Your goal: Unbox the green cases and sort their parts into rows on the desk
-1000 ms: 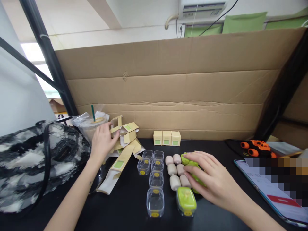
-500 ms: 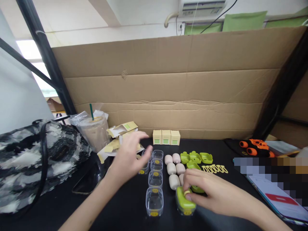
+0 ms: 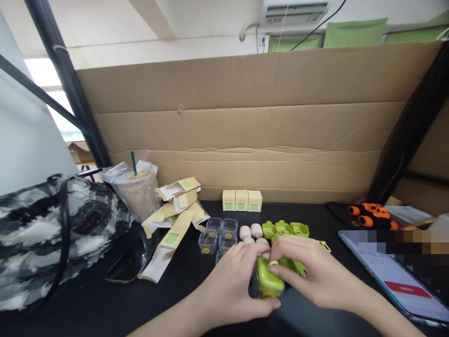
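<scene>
Black tabletop point(image 3: 189, 260) (clear cups point(image 3: 207, 242), boxes point(image 3: 242, 200))

Lidded box point(image 3: 272, 277): glossy plastic on top, clear plastic below
Tubs point(image 3: 208, 241): smooth, see-through plastic
Loose green pieces point(image 3: 283, 228): shiny plastic
Pale rounded pieces point(image 3: 257, 230): smooth, matt
Opened cartons point(image 3: 177, 231): thin matt card
Tabletop point(image 3: 84, 311): smooth, faint sheen
Backboard point(image 3: 224, 126): creased matt cardboard
Bag point(image 3: 91, 224): rough, shaggy cloth
Dark phone point(image 3: 128, 260): glossy, glass-like
</scene>
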Available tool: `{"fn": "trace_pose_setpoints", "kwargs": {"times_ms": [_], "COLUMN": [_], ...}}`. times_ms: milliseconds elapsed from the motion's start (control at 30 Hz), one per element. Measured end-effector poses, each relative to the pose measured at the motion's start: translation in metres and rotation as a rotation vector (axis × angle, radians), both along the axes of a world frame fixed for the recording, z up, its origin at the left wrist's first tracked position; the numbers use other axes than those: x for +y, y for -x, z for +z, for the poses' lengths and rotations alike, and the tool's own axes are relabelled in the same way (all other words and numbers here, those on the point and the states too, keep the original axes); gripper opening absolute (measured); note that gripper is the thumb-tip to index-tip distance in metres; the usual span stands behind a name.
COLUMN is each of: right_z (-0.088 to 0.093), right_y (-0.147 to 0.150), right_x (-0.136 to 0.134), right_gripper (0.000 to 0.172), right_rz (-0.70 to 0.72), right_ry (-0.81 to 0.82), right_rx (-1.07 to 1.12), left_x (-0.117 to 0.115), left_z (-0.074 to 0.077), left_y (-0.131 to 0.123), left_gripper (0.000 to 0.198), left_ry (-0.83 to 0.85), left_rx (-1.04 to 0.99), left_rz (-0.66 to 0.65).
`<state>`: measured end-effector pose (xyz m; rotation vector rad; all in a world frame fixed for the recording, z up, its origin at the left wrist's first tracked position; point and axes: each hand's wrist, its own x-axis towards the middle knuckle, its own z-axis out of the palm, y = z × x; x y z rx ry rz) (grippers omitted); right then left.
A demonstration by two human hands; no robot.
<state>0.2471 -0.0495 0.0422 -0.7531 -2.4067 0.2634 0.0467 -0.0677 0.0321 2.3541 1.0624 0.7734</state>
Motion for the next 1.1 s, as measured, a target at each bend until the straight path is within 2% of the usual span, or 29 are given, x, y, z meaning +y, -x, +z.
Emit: {"fn": "trace_pose_setpoints", "kwargs": {"times_ms": [100, 267, 367, 467, 633, 733, 900, 1033, 1100], "right_z": [-0.002, -0.017, -0.021, -0.019, -0.016, -0.018, -0.019, -0.018, -0.018], "right_y": [0.003, 0.018, 0.022, 0.020, 0.015, 0.016, 0.016, 0.015, 0.015], "right_x": [0.000, -0.005, -0.008, -0.008, -0.004, -0.005, -0.007, -0.003, -0.002], "right_gripper": [0.009, 0.009, 0.009, 0.010, 0.011, 0.013, 0.011, 0.010, 0.009], "right_rz": [0.024, 0.013, 0.001, -0.060, -0.095, -0.072, -0.061, -0.092, -0.105], "right_ry": [-0.002, -0.006, -0.007, -0.026, -0.035, -0.069, -0.079, -0.088, -0.097], "right_rx": [0.156, 0.382, 0.464, 0.573, 0.556, 0.488, 0.436, 0.425, 0.419], "left_x": [-0.002, -0.004, -0.006, -0.007, -0.007, -0.009, -0.010, -0.006, -0.004], "left_z": [0.010, 0.026, 0.030, 0.030, 0.014, -0.002, -0.025, -0.031, -0.032], "left_y": [0.008, 0.018, 0.026, 0.045, 0.099, 0.118, 0.114, 0.106, 0.104], "left_gripper": [0.057, 0.049, 0.053, 0.062, 0.039, 0.035, 0.037, 0.020, 0.017], "left_ry": [0.001, 0.024, 0.033, -0.019, -0.117, -0.109, -0.041, -0.048, -0.076], "left_rx": [-0.094, -0.070, -0.040, 0.007, 0.052, 0.112, 0.151, 0.168, 0.181], "left_rz": [0.008, 0.028, 0.037, 0.093, 0.275, 0.346, 0.350, 0.336, 0.339]}}
